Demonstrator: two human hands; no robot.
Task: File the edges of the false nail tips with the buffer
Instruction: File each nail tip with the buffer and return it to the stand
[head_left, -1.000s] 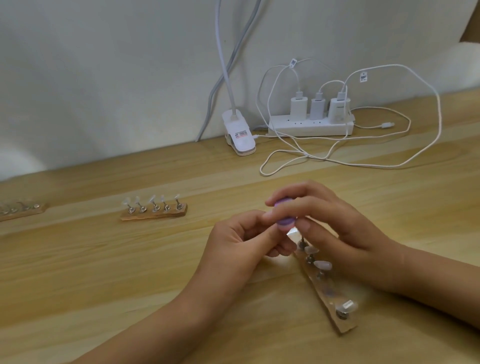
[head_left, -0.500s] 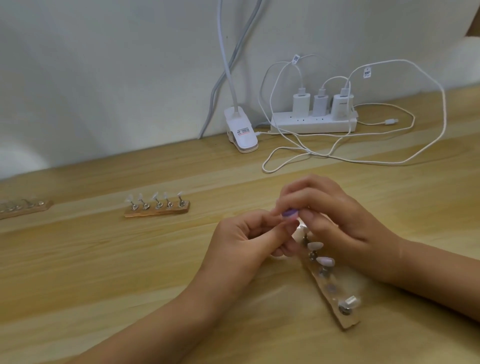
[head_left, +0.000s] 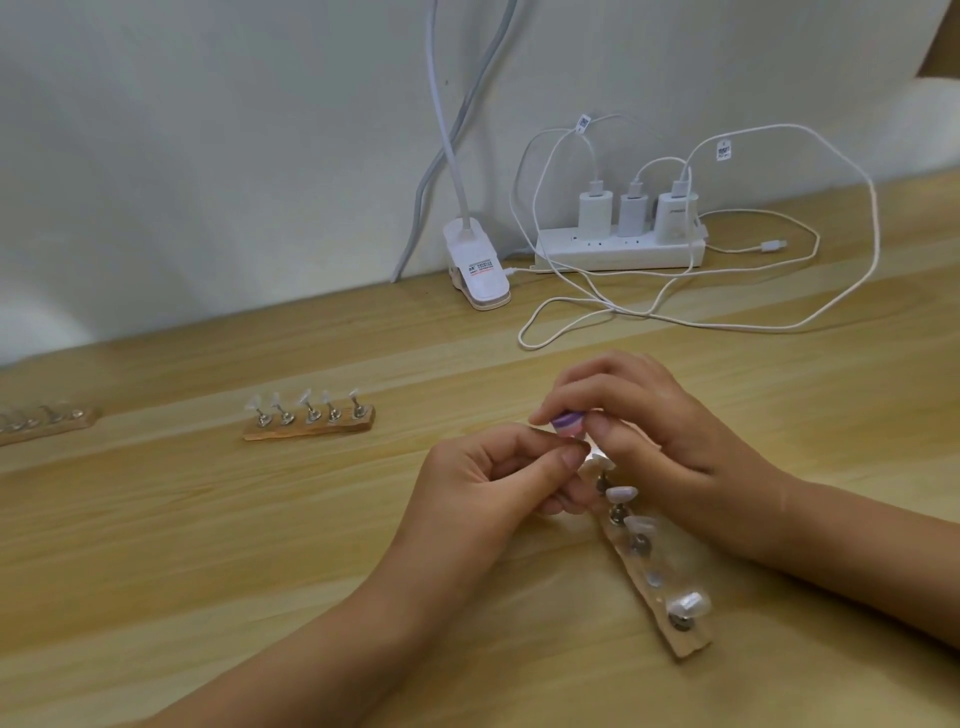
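Table (head_left: 208, 545) carries three wooden stands.
- Near stand (head_left: 688, 647), between the hands: four nail tips (head_left: 621, 492) mounted, one post (head_left: 654, 578) bare.
- Middle stand (head_left: 311, 428): five tips, looking untouched.
- Far-left stand (head_left: 47, 423): cut off, no count.

Left hand (head_left: 488, 483) has fingers curled, pinching something hidden, probably the fifth tip. Right hand (head_left: 660, 441) pinches the one purple buffer (head_left: 567, 422) above the near stand's far end. Filing seems barely begun.
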